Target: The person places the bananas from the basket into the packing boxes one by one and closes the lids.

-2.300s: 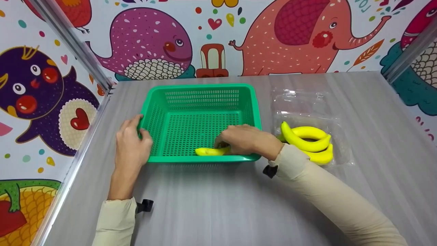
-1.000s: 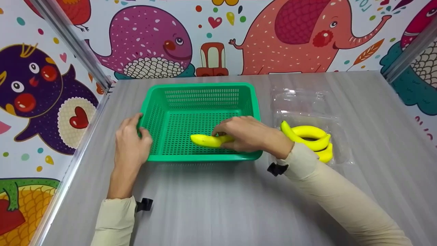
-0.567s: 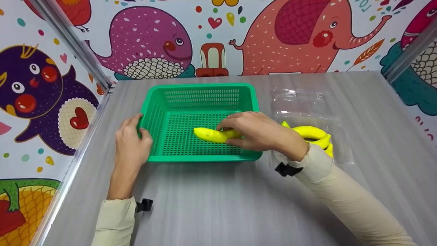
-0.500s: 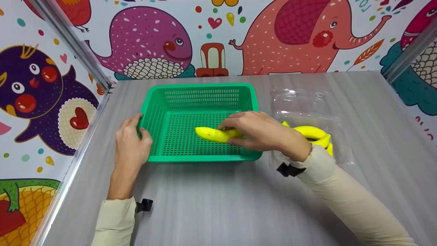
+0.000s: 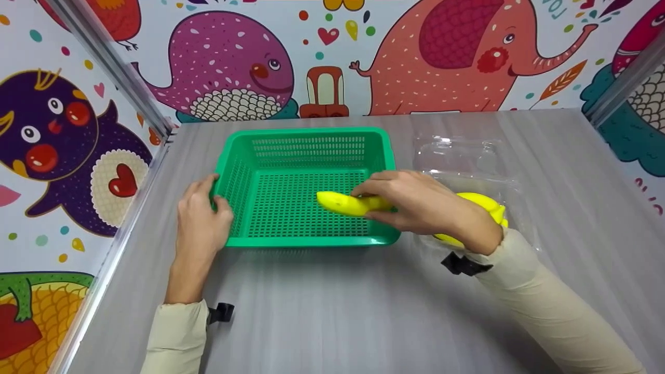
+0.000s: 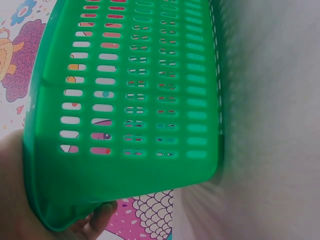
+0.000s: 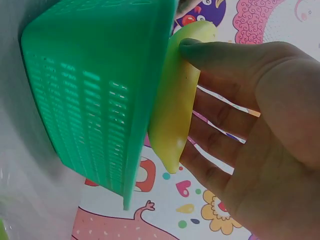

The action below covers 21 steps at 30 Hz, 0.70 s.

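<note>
In the head view my right hand [image 5: 415, 202] pinches a yellow banana [image 5: 343, 203] between thumb and fingers, above the right part of a green plastic basket [image 5: 311, 241]. Seen from the right wrist, the banana [image 7: 175, 100] is just above the basket's rim [image 7: 150, 75], with the thumb on one side and the fingers behind. At the basket's left side, my left hand [image 5: 201, 218] holds the rim. A fingertip [image 6: 102, 215] curls under the rim in the left wrist view. No other fruit shows in the basket.
Right of the basket lies an opened clear plastic clamshell [image 5: 462, 156] holding more bananas [image 5: 480, 200], partly hidden by my right hand and wrist. All of this stands on a grey wood-grain table [image 5: 322, 311]. Cartoon-printed walls [image 5: 228, 57] close off the back and sides.
The banana in my right hand has risen from the near side of the basket floor and shifted right, over the right rim. My left hand has kept its place.
</note>
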Motion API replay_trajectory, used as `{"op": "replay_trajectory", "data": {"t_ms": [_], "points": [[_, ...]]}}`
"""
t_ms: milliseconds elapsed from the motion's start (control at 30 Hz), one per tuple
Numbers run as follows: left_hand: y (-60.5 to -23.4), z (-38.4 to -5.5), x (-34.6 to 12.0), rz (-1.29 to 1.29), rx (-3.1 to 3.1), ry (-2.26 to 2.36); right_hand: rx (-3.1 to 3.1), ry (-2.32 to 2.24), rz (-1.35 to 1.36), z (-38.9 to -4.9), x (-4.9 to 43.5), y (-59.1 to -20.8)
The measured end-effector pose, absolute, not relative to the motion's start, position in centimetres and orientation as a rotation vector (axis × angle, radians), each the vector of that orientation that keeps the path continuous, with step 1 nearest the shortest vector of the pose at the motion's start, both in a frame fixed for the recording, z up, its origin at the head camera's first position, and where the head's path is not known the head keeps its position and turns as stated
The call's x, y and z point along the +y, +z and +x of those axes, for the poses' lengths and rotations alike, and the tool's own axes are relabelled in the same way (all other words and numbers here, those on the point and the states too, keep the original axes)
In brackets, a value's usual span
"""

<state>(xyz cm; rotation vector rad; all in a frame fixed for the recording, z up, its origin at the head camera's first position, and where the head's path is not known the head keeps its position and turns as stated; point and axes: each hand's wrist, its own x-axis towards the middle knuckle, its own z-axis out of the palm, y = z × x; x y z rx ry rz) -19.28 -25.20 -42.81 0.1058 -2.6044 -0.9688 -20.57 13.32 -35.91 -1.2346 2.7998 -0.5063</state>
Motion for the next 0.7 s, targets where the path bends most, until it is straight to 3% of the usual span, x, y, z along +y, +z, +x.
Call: {"op": "replay_trajectory", "data": {"t_ms": [700], "points": [[-42.7, -19.4, -25.2, 0.112, -2.616, -0.978, 2.886, -0.491, -1.133, -18.6, 18.0, -35.8]]}}
